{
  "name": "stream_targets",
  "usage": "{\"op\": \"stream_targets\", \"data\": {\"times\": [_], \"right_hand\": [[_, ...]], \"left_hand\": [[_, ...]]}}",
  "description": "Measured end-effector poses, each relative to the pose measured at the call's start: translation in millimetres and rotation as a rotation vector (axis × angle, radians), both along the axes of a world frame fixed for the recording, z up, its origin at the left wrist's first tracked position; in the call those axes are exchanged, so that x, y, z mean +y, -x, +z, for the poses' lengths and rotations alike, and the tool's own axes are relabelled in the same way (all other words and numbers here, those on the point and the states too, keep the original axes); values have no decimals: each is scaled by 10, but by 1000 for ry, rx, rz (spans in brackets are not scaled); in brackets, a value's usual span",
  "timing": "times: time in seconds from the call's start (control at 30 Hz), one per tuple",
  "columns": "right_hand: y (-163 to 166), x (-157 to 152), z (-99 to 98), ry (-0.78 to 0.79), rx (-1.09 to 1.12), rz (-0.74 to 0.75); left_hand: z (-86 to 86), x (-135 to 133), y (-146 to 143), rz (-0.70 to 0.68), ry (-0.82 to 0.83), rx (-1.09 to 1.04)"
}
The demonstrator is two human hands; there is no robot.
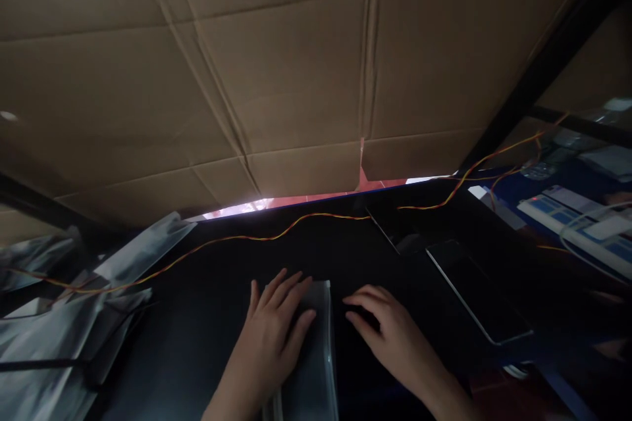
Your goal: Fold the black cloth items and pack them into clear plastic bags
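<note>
My left hand [276,319] lies flat with spread fingers on a clear plastic bag [320,371], which rests lengthwise on the dark table [187,342]. The bag's right edge shows as a pale strip running towards me. To the right of that edge is my right hand [388,325], apart from the bag. Its thumb and forefinger are separated, with nothing visible between them. More clear plastic bags [54,342] are heaped at the left of the table.
A phone with a dark screen [478,296] lies right of my hands, with another dark flat device [395,230] behind it. A red-yellow twisted wire [296,218] crosses the table's back. Cardboard [296,92] hangs beyond. A white-and-blue device [577,223] sits far right.
</note>
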State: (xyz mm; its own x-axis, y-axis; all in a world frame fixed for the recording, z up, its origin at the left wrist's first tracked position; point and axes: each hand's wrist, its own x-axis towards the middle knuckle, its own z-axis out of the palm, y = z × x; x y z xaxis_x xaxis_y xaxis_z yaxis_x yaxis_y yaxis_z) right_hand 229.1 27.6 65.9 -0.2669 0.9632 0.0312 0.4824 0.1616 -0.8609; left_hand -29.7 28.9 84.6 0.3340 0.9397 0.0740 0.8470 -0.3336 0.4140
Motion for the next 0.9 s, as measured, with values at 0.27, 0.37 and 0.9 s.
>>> {"op": "stream_targets", "data": {"times": [0.27, 0.37, 0.9], "right_hand": [[209, 278, -26, 1, 48, -27], [234, 232, 11, 23, 91, -20], [90, -331, -298, -8, -154, 116]], "left_hand": [[120, 397, -525, -57, 16, -147], [71, 338, -540, 19, -21, -217], [-178, -128, -285, 320, -243, 44]]}}
